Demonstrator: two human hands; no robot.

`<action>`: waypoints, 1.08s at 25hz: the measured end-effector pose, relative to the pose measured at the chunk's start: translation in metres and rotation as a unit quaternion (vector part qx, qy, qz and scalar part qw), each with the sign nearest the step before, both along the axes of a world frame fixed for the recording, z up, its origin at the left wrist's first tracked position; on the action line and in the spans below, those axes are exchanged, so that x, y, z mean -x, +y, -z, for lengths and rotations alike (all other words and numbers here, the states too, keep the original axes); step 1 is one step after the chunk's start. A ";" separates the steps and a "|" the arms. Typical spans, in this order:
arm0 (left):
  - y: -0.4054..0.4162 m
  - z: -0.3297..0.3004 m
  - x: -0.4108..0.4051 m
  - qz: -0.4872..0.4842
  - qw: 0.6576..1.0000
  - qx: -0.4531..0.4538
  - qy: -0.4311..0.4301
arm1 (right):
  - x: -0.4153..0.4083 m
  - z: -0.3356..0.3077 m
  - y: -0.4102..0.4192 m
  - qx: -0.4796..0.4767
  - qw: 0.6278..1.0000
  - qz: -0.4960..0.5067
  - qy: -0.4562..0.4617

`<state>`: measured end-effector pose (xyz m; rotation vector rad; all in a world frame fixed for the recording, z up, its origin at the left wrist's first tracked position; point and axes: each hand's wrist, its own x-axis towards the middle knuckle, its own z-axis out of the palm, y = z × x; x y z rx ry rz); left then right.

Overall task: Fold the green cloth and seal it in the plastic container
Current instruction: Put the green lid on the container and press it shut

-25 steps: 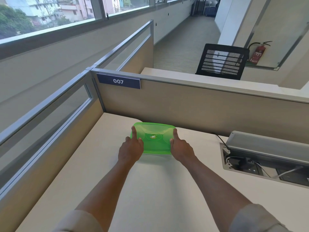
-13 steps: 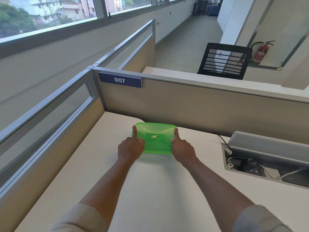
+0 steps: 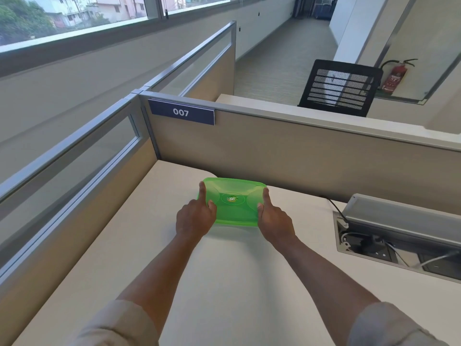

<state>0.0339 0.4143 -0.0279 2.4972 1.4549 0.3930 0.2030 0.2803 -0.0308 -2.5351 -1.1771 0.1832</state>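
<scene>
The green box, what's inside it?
The lid covers the green box, with both hands on it. No cloth shows; the tinted plastic hides the inside.

Bare forearms emerge from rolled-up beige sleeves [image 3: 119, 325], no jewellery visible.

cloth not visible thru container lid [image 3: 234, 196]; hands [image 3: 195, 217] hide its side edges; logo unreadable.
</scene>
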 end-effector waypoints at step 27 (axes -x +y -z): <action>-0.027 -0.013 -0.037 0.180 0.983 0.019 0.031 | 0.018 -0.024 0.023 0.014 0.994 -0.111 -0.021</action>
